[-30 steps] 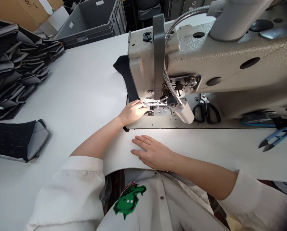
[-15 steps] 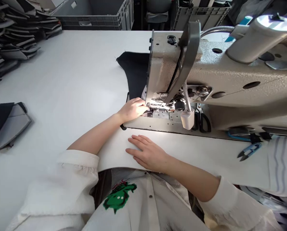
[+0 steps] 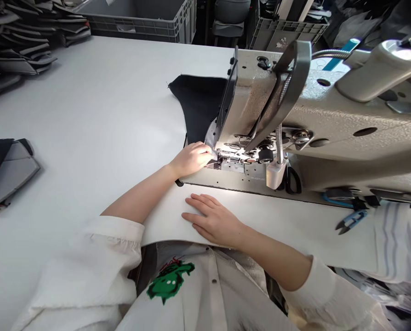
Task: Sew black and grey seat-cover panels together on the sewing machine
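Observation:
A dark fabric piece (image 3: 199, 103) lies partly beneath the head of the sewing machine (image 3: 247, 92). My left hand (image 3: 193, 159) is closed on the near end of this piece, right beside the lit needle area; its fingertips are partly hidden. Some pale grey material shows between the fingers and the machine head. Flat on the white table in front of the machine bed (image 3: 226, 180) rests my right hand (image 3: 214, 220), fingers spread, holding nothing. Black-handled scissors (image 3: 293, 180) lie on the bed behind the small lamp (image 3: 275, 174).
Blue thread snips (image 3: 351, 222) and a striped white cloth (image 3: 395, 243) lie at the right. A grey and black sewn piece (image 3: 10, 172) sits at the left edge. Stacked dark pieces (image 3: 19, 41) fill the back left, near a grey crate (image 3: 139, 25).
The view has shifted slightly, so the machine appears farther right. Both hands stay in nearly the same place, the left at the fabric and the right flat on the table.

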Demonstrator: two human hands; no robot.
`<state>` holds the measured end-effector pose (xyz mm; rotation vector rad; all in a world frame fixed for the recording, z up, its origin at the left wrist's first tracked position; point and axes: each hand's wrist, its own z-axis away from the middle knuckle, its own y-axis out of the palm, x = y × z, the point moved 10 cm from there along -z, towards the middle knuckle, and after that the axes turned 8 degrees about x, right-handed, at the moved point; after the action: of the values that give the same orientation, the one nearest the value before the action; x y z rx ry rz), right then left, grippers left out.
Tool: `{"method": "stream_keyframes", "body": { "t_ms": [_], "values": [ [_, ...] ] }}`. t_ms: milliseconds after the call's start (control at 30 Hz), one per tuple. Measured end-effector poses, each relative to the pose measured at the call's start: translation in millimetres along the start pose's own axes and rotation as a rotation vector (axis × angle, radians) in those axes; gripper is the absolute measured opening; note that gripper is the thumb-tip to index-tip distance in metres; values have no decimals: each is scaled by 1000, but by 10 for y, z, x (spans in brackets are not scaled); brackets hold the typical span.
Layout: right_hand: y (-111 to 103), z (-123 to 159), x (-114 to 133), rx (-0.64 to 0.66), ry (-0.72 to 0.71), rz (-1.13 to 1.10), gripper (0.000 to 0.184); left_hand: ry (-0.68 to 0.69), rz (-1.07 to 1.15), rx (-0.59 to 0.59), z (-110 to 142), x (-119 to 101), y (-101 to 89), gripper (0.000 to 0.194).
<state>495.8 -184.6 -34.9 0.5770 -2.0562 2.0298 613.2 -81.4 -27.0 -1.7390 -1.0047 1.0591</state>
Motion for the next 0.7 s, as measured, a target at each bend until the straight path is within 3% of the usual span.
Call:
{"method": "stream_keyframes", "body": {
  "t_ms": [100,167,267,367,433,567,700],
  "values": [
    [-5,4,9,-1,-6,3,34,-66,79,-76,189,14,-135,22],
    [-3,5,14,-3,-10,7,34,-190,131,-98,345,127,-217,25],
    [9,4,21,-5,-16,18,34,-367,146,2,494,332,-195,55],
    [14,4,25,-12,-19,28,33,-380,88,146,445,428,-70,77],
    [9,9,26,-23,-20,31,32,-350,54,180,345,471,3,70],
    [-21,20,29,-60,-24,30,31,-305,15,139,127,578,66,46],
    [-55,4,21,-97,-16,15,31,-258,-29,118,-41,631,54,45]
  ]
}}
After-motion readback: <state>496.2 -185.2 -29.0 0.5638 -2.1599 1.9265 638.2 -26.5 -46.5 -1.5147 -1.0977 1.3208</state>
